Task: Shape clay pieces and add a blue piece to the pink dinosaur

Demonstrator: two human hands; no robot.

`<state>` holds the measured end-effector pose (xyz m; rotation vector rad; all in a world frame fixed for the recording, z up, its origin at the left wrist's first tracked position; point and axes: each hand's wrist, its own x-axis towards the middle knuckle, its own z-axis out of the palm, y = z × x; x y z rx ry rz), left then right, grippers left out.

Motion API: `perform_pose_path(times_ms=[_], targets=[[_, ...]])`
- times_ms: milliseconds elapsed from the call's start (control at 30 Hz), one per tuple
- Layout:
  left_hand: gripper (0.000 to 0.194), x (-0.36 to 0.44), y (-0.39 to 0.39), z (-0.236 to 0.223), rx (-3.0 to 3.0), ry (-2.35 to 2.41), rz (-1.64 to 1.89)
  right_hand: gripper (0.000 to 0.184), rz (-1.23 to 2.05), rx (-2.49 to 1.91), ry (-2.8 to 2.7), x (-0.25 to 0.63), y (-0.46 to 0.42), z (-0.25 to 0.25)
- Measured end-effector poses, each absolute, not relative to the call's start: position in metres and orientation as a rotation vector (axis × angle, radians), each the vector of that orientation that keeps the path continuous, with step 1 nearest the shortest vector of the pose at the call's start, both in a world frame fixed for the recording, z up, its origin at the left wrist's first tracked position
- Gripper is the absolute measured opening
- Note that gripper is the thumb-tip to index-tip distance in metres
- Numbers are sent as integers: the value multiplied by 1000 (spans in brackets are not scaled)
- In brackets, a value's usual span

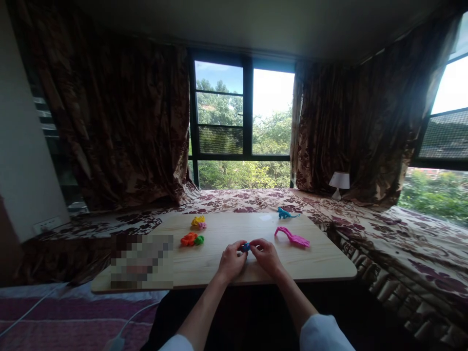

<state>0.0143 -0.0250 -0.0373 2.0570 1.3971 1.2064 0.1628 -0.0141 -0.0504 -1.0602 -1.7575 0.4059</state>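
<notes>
My left hand (233,261) is closed around a small dark blue lump of what looks like modelling clay (246,247), just above the near middle of the table. From the other side, my right hand (266,254) pinches at the same lump with thumb and forefinger. Both hands' fingertips partly hide it. To the right lies a flat magenta piece with a long curved strip (299,240). Farther back stands a small light blue animal figure (283,213) with a thin tail.
On the table's (237,224) left lie an orange lump (189,239), a green lump (199,240), a yellow lump (198,221) and a pink lump (202,225). A blurred-out patch (142,263) covers the near left corner. Behind, a lamp (340,183) stands on patterned cloth.
</notes>
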Motion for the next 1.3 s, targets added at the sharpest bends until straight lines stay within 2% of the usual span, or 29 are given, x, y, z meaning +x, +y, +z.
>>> perform_pose_path(times_ms=[900,1300], targets=[[26,19,-32,-28,1964,1380,1208,18,388,-1159,-1795,164,-17,-48],[27,15,-21,-40,1975,1340,1238,19,306,-1136,-1766,163,-21,-43]])
